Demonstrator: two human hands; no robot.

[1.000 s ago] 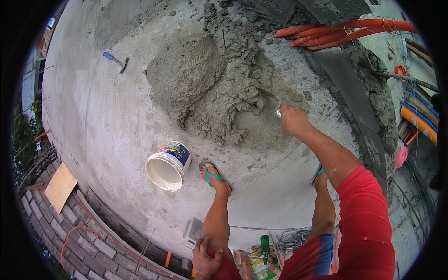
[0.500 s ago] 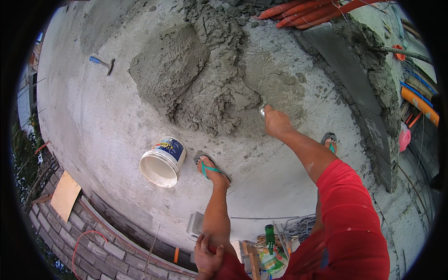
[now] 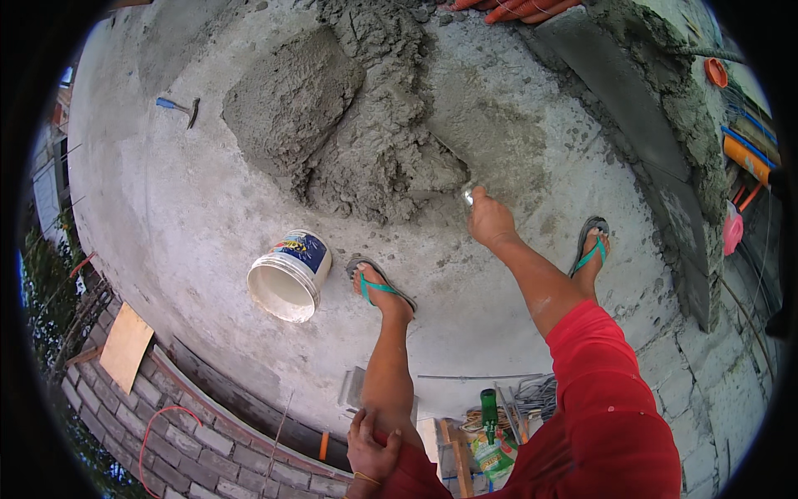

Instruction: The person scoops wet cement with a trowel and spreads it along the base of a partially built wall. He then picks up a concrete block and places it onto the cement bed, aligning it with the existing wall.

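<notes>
A large heap of wet grey mortar (image 3: 366, 141) lies on the concrete floor in front of me. At its near right edge my right hand (image 3: 490, 218) is closed around a trowel (image 3: 468, 197). Only a bit of shiny metal shows beside the fist, and the blade is hidden in or under the mortar. My left hand (image 3: 371, 445) lies on my left leg near the knee, its fingers apart and holding nothing.
A white bucket (image 3: 259, 291) lies tipped near my left foot. Beyond it is a blue-handled hammer (image 3: 179, 108). Orange corrugated pipes (image 3: 507, 8) and a mortar-edged slab (image 3: 615, 91) are at far right. A green bottle (image 3: 489, 416) stands close to me; block paving (image 3: 191, 453) is at lower left.
The view has shifted slightly, and more of my right foot shows. My right hand keeps its grip on the trowel at the mortar's edge. My left hand stays on my leg.
</notes>
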